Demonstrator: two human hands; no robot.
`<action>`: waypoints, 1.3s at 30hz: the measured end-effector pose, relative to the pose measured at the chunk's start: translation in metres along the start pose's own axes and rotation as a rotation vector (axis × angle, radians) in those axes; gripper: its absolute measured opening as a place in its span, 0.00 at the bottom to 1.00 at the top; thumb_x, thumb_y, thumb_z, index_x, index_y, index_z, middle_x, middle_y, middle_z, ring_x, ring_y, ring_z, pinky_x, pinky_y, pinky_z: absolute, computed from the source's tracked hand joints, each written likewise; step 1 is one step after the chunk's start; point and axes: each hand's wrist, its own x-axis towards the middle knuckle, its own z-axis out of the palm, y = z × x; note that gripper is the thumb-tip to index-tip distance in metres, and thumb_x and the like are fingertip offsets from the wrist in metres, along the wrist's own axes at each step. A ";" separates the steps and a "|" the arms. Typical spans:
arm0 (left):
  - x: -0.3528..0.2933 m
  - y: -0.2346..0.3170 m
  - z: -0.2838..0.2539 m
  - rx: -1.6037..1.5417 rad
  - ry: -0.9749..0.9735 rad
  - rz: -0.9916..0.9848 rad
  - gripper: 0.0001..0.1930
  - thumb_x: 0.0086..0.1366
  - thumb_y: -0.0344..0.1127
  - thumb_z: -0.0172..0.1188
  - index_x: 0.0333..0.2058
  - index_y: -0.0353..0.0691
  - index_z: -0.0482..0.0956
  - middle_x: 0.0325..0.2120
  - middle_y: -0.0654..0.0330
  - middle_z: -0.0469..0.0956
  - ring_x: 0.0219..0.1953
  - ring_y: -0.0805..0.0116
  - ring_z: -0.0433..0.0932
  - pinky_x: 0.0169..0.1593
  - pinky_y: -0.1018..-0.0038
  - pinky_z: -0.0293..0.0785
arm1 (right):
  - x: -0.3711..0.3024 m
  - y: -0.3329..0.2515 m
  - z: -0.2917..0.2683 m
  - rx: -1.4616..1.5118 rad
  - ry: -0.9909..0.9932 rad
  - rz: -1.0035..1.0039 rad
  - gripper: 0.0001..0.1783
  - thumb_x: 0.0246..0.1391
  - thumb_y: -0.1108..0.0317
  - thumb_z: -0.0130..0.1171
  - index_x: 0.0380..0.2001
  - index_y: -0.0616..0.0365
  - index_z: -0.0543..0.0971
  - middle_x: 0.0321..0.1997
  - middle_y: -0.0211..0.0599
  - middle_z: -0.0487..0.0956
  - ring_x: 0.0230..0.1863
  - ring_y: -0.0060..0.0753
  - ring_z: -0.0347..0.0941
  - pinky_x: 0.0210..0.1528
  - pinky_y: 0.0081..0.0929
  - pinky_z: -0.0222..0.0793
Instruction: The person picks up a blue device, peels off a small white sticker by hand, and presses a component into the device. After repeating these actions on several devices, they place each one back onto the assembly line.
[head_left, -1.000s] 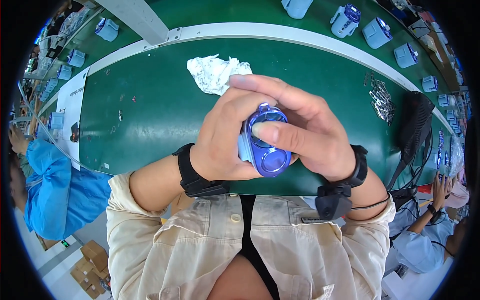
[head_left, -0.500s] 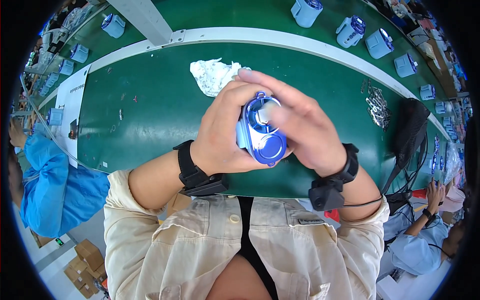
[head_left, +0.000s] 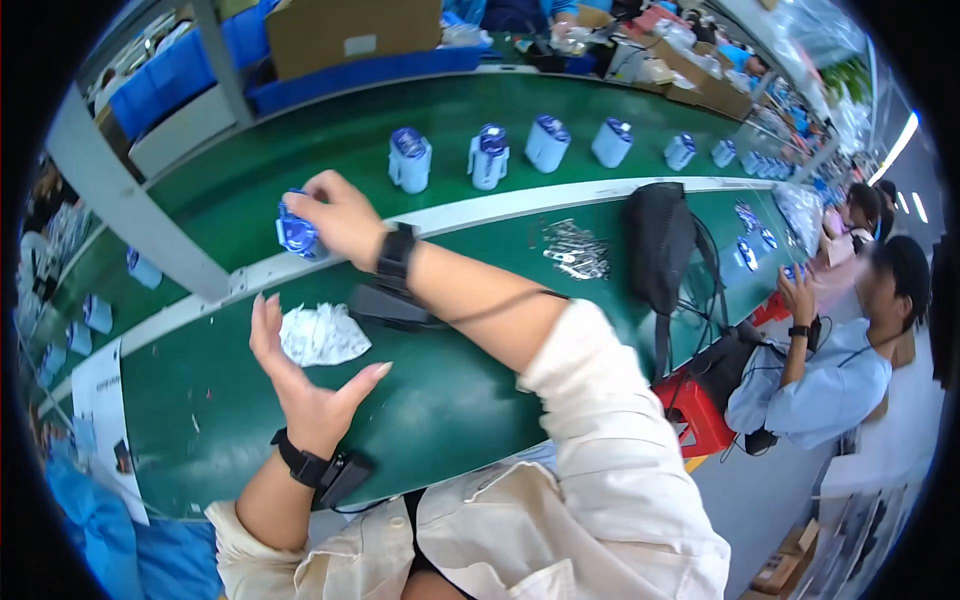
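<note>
My right hand (head_left: 345,222) reaches across to the far left and grips a small light-blue jug with a shiny dark blue lid (head_left: 297,232) by its top. The jug is over the white rail at the edge of the green belt; whether its base touches anything is hidden. My left hand (head_left: 312,395) is empty, thumb and fingers spread, above the green table (head_left: 440,400). Just beyond the left hand lies a crumpled white cloth with dark specks (head_left: 325,335).
Several similar jugs (head_left: 488,158) stand along the green belt (head_left: 370,120) behind the white rail (head_left: 480,211). A metal post (head_left: 140,200) rises at left. Small metal parts (head_left: 577,250) and a black bag with cables (head_left: 657,245) lie on the table. A co-worker (head_left: 810,370) sits at right.
The jug has gone from between both hands to the far left, in my right hand alone. My left hand has let go and opened. The head view has swung towards the belt and right.
</note>
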 end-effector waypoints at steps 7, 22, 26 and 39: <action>0.001 -0.012 0.000 -0.043 -0.003 -0.126 0.55 0.45 0.39 0.74 0.65 0.31 0.46 0.63 0.47 0.52 0.66 0.52 0.53 0.67 0.61 0.50 | 0.059 0.021 0.012 -0.618 0.088 0.025 0.17 0.56 0.60 0.58 0.39 0.64 0.77 0.33 0.49 0.79 0.38 0.51 0.76 0.45 0.41 0.72; 0.001 -0.020 -0.006 -0.017 -0.060 -0.057 0.47 0.50 0.38 0.70 0.64 0.32 0.51 0.60 0.46 0.55 0.61 0.50 0.59 0.64 0.60 0.55 | 0.040 0.006 -0.417 -1.221 0.854 0.613 0.59 0.35 0.54 0.75 0.68 0.48 0.52 0.61 0.53 0.68 0.63 0.52 0.64 0.61 0.41 0.66; 0.000 -0.024 -0.008 -0.020 -0.106 -0.081 0.47 0.53 0.39 0.67 0.66 0.34 0.48 0.61 0.45 0.56 0.65 0.54 0.56 0.67 0.61 0.49 | 0.037 0.009 -0.436 -1.292 0.853 0.665 0.44 0.40 0.56 0.71 0.59 0.55 0.61 0.55 0.50 0.75 0.56 0.49 0.73 0.58 0.39 0.69; 0.003 0.001 -0.001 -0.681 -0.300 -0.292 0.61 0.43 0.36 0.77 0.68 0.36 0.41 0.59 0.45 0.61 0.57 0.56 0.69 0.62 0.62 0.63 | -0.103 -0.111 -0.110 -0.513 -0.635 -0.212 0.40 0.39 0.65 0.74 0.57 0.59 0.69 0.59 0.40 0.71 0.53 0.35 0.73 0.54 0.33 0.71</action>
